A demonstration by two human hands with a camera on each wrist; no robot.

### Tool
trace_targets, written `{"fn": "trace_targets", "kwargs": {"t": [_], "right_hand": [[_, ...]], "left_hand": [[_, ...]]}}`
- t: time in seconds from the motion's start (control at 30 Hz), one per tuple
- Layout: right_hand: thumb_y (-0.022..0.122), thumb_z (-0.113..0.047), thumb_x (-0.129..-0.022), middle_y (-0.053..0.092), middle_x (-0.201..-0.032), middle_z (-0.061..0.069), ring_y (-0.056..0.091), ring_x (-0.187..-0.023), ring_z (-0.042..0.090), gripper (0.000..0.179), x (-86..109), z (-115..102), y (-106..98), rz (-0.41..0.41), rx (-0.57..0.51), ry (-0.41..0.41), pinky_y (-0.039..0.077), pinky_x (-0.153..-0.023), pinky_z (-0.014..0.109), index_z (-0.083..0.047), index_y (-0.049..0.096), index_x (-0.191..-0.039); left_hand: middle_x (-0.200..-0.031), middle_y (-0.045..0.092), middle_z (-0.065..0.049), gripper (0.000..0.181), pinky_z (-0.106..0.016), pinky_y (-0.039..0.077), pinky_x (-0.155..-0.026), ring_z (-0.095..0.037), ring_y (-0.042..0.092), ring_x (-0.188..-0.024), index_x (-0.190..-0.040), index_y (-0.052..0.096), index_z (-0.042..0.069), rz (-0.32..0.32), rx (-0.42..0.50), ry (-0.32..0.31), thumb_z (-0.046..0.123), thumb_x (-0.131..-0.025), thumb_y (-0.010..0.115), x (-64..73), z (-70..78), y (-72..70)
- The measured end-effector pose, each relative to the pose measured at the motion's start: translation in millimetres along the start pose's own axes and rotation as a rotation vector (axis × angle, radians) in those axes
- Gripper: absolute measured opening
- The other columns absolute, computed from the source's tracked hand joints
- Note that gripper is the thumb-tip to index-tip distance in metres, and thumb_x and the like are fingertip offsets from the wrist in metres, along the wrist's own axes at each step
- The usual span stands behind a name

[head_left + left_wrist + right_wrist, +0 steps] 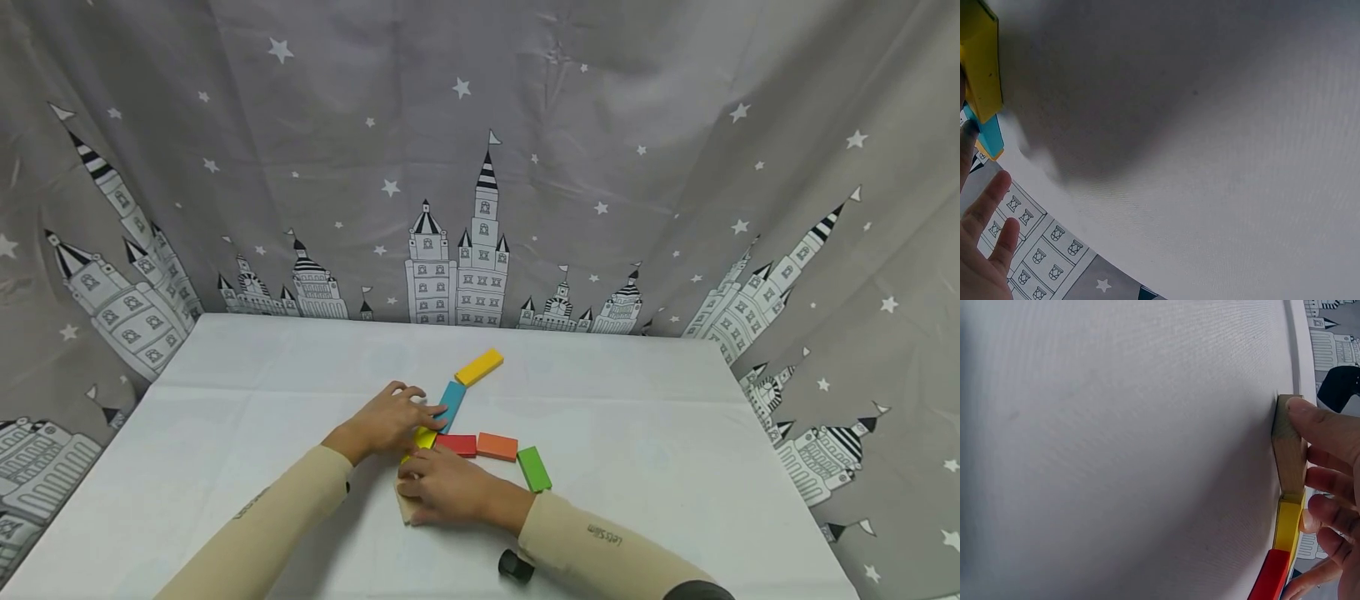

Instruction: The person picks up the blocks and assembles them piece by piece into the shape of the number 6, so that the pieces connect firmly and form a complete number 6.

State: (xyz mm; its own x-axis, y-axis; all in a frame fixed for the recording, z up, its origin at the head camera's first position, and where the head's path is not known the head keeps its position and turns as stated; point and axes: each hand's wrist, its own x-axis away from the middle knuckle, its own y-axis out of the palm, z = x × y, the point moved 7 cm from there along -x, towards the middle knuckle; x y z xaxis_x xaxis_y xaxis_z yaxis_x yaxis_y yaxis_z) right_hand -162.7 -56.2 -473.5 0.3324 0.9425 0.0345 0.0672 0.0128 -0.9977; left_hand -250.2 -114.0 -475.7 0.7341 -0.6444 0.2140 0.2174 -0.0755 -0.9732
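My right hand grips a plain wooden block, its thumb on the near end and the fingers along one side. That block meets the end of a yellow block, partly hidden between my hands in the head view. My left hand reaches in from the other side, fingers spread, a fingertip on the blue block and others close by the yellow one. A red block branches off near the yellow block, followed by an orange block and a green block.
Another yellow block lies beyond the blue one, end near end. A small black cylinder shows beside the right sleeve. The white tabletop stretches back to a grey curtain printed with castles and stars.
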Motion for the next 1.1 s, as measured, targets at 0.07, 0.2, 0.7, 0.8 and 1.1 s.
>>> {"fn": "trace_targets", "kwargs": {"t": [0.07, 0.2, 0.7, 0.8, 1.1], "right_hand": [[0.064, -0.045, -0.091, 0.058, -0.124, -0.006, 0.047, -0.122, 0.010, 0.038, -0.8, 0.0, 0.2, 0.006, 0.004, 0.010, 0.034, -0.109, 0.029, -0.022, 0.066, -0.121], [0.062, -0.048, -0.091, 0.057, -0.123, -0.005, 0.047, -0.122, 0.012, 0.039, -1.5, -0.1, 0.3, 0.022, 0.021, 0.026, 0.034, -0.109, 0.030, -0.022, 0.067, -0.120], [0.062, -0.046, -0.092, 0.057, -0.127, -0.006, 0.047, -0.123, 0.011, 0.040, -1.9, 1.2, 1.1, -0.020, 0.020, 0.026, 0.034, -0.109, 0.029, -0.022, 0.065, -0.124], [0.063, -0.045, -0.091, 0.057, -0.127, -0.006, 0.047, -0.122, 0.012, 0.039, -1.5, 1.7, 0.5, -0.023, 0.018, 0.021, 0.034, -0.109, 0.028, -0.022, 0.066, -0.123], [0.064, -0.044, -0.091, 0.057, -0.128, -0.006, 0.048, -0.122, 0.010, 0.039, -0.4, 3.0, 0.2, -0.026, 0.009, 0.004, 0.033, -0.109, 0.026, -0.023, 0.066, -0.123]], "left_hand": [[-0.140, 0.052, 0.010, 0.058, -0.051, 0.032, -0.105, -0.028, 0.045, -0.127, -0.132, 0.059, 0.029, 0.002, 0.004, 0.000, 0.039, -0.077, 0.078, 0.4, 0.2, -0.2], [-0.139, 0.053, 0.010, 0.057, -0.051, 0.032, -0.105, -0.028, 0.045, -0.127, -0.131, 0.060, 0.029, 0.008, 0.003, 0.001, 0.039, -0.078, 0.077, 0.5, 0.6, -0.8], [-0.139, 0.053, 0.011, 0.055, -0.051, 0.031, -0.105, -0.027, 0.044, -0.127, -0.131, 0.061, 0.030, -0.001, -0.001, -0.016, 0.040, -0.079, 0.076, -0.8, -0.8, 1.7], [-0.139, 0.053, 0.011, 0.055, -0.051, 0.032, -0.105, -0.027, 0.045, -0.126, -0.131, 0.061, 0.030, 0.009, -0.011, -0.012, 0.039, -0.079, 0.077, -0.9, -1.0, 2.2], [-0.139, 0.053, 0.010, 0.056, -0.051, 0.031, -0.105, -0.028, 0.044, -0.127, -0.130, 0.061, 0.029, -0.002, 0.003, -0.019, 0.039, -0.078, 0.077, -0.8, -1.2, 2.0]]}}
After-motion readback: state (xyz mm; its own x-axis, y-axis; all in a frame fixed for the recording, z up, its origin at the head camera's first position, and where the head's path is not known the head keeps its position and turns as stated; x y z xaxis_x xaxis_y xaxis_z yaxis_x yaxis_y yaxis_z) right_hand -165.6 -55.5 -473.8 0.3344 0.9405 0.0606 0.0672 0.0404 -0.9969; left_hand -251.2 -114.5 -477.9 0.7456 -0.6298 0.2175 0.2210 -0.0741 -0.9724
